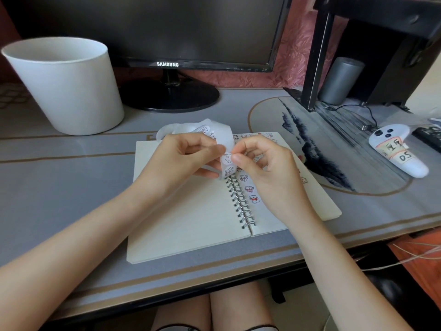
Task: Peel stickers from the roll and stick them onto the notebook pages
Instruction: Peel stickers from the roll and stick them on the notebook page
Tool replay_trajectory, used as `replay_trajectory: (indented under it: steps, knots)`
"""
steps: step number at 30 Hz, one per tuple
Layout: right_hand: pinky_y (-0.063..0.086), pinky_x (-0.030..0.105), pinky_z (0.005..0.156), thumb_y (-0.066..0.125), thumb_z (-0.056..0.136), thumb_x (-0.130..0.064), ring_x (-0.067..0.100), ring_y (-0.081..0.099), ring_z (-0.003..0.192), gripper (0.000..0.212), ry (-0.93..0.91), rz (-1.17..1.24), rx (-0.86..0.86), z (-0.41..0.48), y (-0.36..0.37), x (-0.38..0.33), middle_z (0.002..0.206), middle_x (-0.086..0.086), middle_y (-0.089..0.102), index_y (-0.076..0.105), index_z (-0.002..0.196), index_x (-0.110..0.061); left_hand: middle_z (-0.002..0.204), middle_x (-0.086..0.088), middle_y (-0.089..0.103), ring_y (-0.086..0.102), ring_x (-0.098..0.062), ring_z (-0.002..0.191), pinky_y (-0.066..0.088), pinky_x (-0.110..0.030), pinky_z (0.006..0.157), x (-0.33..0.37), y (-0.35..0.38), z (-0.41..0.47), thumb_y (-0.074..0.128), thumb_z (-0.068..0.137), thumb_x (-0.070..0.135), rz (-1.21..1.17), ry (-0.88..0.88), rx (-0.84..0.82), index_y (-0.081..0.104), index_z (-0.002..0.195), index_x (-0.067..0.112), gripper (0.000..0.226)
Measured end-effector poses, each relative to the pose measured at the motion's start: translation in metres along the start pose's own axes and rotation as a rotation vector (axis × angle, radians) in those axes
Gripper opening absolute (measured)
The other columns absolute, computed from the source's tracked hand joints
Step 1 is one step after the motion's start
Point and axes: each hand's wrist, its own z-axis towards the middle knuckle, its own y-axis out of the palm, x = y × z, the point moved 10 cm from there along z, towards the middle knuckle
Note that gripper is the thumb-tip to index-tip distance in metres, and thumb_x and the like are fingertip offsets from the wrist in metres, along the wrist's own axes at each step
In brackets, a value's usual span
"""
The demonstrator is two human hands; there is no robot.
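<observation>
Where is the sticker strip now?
Head view, centre: the sticker strip hangs above the spiral of the open notebook, pinched between left hand and right hand.

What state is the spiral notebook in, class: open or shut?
Open. The notebook lies flat on the desk, a blank page left of its wire spiral and a page with stickers right of it.

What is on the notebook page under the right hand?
Small cartoon animal stickers lie on the right page beside the spiral binding. The right hand, pinching the sticker strip, covers the middle of it, so any stickers there are hidden.
</observation>
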Motion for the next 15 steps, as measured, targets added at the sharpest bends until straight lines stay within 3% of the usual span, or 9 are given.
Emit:
replay_trajectory:
  steps: [8,12,15]
  knots:
    - [0.041,0.021,0.071,0.065,0.086,-0.009,0.006,0.057,0.084,0.016,-0.050,-0.010,-0.023,-0.006,-0.002,-0.005,0.094,-0.009,0.061,0.063,0.084,-0.025,0.068,-0.008,0.067,0.066,-0.011,0.063,0.058,-0.023,0.064,-0.004,-0.005,0.002,0.061,0.088,0.008,0.005,-0.019,0.037,0.067,0.083,-0.003,0.014]
    - [0.042,0.022,0.069,0.064,0.086,-0.006,0.004,0.056,0.078,0.018,-0.023,0.080,0.021,-0.010,-0.017,-0.004,0.084,-0.015,0.064,0.064,0.081,-0.024,0.072,-0.013,0.068,0.066,-0.012,0.063,0.057,-0.021,0.063,-0.006,-0.007,0.003,0.060,0.089,0.009,0.017,-0.029,0.043,0.066,0.081,-0.004,0.016]
    - [0.047,0.022,0.073,0.067,0.084,-0.007,0.006,0.059,0.077,0.014,0.090,0.121,0.062,-0.014,-0.038,0.012,0.080,-0.010,0.067,0.067,0.081,-0.021,0.073,-0.013,0.069,0.066,-0.012,0.063,0.058,-0.023,0.066,-0.007,-0.005,0.003,0.060,0.089,0.008,0.022,-0.029,0.039,0.065,0.084,-0.009,0.018]
